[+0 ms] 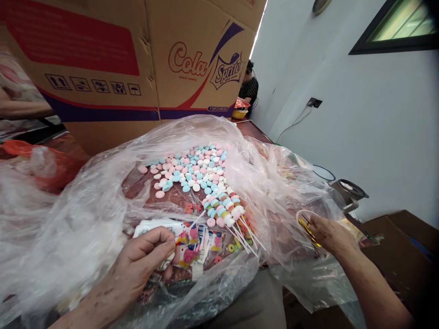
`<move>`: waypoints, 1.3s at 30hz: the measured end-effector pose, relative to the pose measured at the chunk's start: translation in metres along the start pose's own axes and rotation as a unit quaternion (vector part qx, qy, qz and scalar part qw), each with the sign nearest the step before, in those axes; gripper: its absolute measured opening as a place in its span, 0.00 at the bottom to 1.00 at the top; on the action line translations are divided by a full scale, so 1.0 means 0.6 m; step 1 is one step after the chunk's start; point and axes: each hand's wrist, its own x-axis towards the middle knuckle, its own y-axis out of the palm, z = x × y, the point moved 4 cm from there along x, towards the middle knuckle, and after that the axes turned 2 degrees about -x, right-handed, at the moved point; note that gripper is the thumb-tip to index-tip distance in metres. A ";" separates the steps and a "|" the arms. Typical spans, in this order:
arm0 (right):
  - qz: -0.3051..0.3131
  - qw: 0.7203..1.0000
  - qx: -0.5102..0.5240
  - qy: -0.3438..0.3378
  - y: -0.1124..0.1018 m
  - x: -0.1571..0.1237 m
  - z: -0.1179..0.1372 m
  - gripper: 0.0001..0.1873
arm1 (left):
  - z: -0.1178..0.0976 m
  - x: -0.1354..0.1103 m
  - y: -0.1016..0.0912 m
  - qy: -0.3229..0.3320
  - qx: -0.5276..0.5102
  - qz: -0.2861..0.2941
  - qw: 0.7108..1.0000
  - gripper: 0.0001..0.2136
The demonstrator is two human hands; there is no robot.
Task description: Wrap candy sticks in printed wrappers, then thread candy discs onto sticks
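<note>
My left hand (pixel 151 253) is closed in a pinch over a stack of printed plastic wrappers (pixel 188 253). Something pale shows beneath its fingers, but I cannot make out what. To the right, my right hand (pixel 331 235) has its fingers closed around shiny gold strips (pixel 308 232) beside a pale ring-shaped edge. Between the hands, candy skewers (pixel 224 208) lie side by side, their white sticks pointing toward me. Pink, blue and white round candies (pixel 195 169) spread behind them on clear plastic sheeting (pixel 99 214). Small ring candies (pixel 235 246) lie around the sticks.
A large cardboard box (pixel 113 105) stands behind the candies. An orange bag (pixel 58 169) is at the left, near another person's arm (pixel 24 109). A metal jug (pixel 348 192) stands at the right, above cardboard (pixel 394 237). Another person (pixel 252 87) sits at the far end.
</note>
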 end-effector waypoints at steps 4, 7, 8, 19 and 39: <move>0.034 0.999 -0.003 0.016 -0.016 -0.008 0.009 0.08 | 0.003 0.002 0.000 0.021 -0.047 -0.009 0.999 0.19; 0.009 1.000 0.000 0.022 -0.033 -0.017 0.018 0.09 | 0.018 0.007 0.000 -0.018 -0.059 -0.005 0.998 0.19; -0.008 1.000 0.002 0.025 -0.039 -0.020 0.018 0.10 | 0.023 0.008 0.000 -0.036 -0.060 0.000 0.998 0.19; -0.268 0.865 0.423 0.033 -0.120 -0.115 0.130 0.14 | -0.010 0.009 0.049 0.057 -0.099 0.069 0.991 0.15; -0.070 0.811 0.472 -0.339 -0.087 -0.190 0.488 0.12 | -0.007 0.060 0.049 0.170 0.005 -0.078 0.982 0.10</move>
